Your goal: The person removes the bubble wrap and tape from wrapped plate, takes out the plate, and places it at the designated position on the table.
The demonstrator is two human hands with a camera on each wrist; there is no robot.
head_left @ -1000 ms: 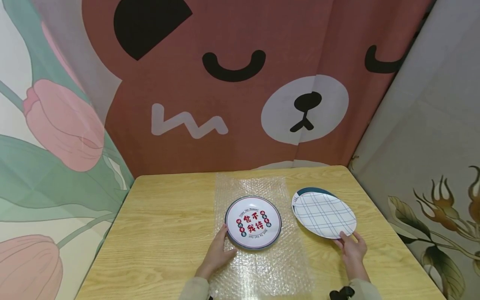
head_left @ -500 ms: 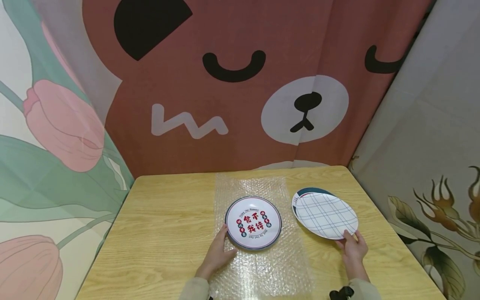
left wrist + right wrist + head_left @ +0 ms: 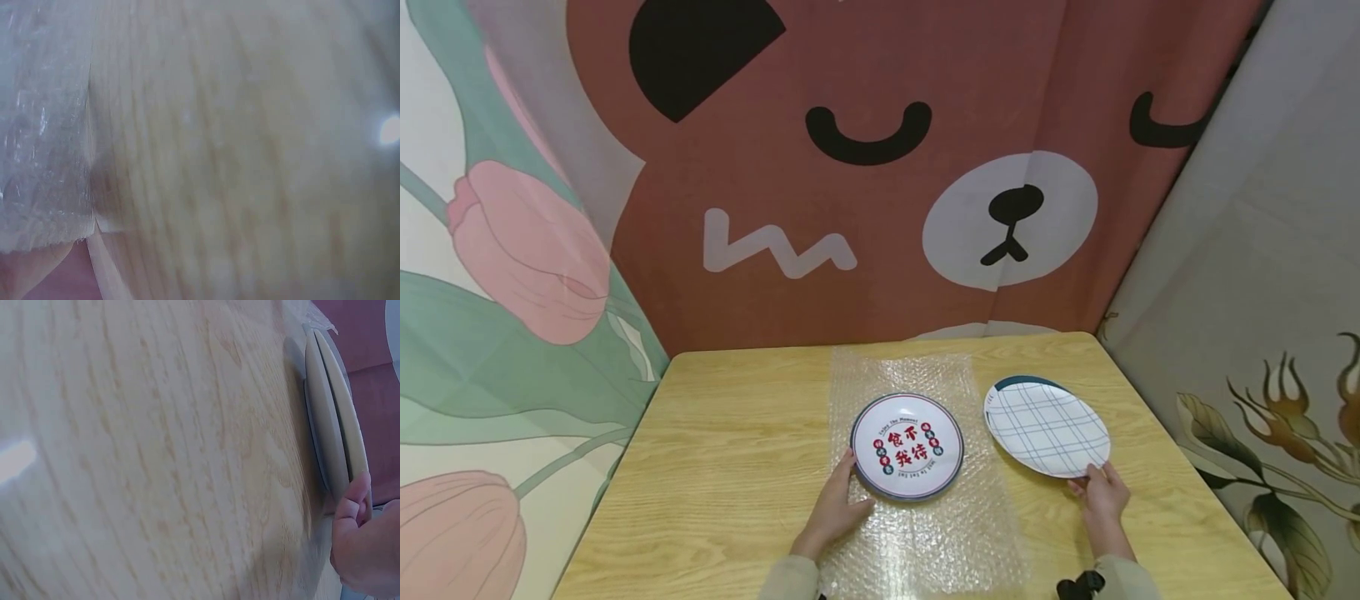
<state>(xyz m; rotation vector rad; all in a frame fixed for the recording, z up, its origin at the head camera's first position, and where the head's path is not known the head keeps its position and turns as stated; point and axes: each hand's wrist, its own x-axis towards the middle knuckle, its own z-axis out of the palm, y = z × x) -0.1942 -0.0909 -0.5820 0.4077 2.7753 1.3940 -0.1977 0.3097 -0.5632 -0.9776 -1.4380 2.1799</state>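
A round white plate [image 3: 907, 447] with red characters and a dark rim lies on bubble wrap [image 3: 955, 546] mid-table. My left hand [image 3: 835, 507] touches its left rim, the thumb spread apart near the front. To the right is a white plate with blue crossing lines [image 3: 1048, 427]. It sits over a second plate [image 3: 1030, 381], whose teal edge shows at the back. My right hand [image 3: 1103, 498] pinches the lined plate's near right rim. From the right wrist view, both plates appear edge-on, with a narrow gap between, and the right hand [image 3: 365, 544] at the upper one.
The wooden table [image 3: 730, 467] extends left of the bubble wrap. A curtain with a bear print [image 3: 880, 208] hangs behind the table. Patterned cloths [image 3: 1262, 275] stand at both sides.
The lined plate shifts slightly right, then back left with my right hand, covering more of the plate beneath. My left hand and the round plate stay in place.
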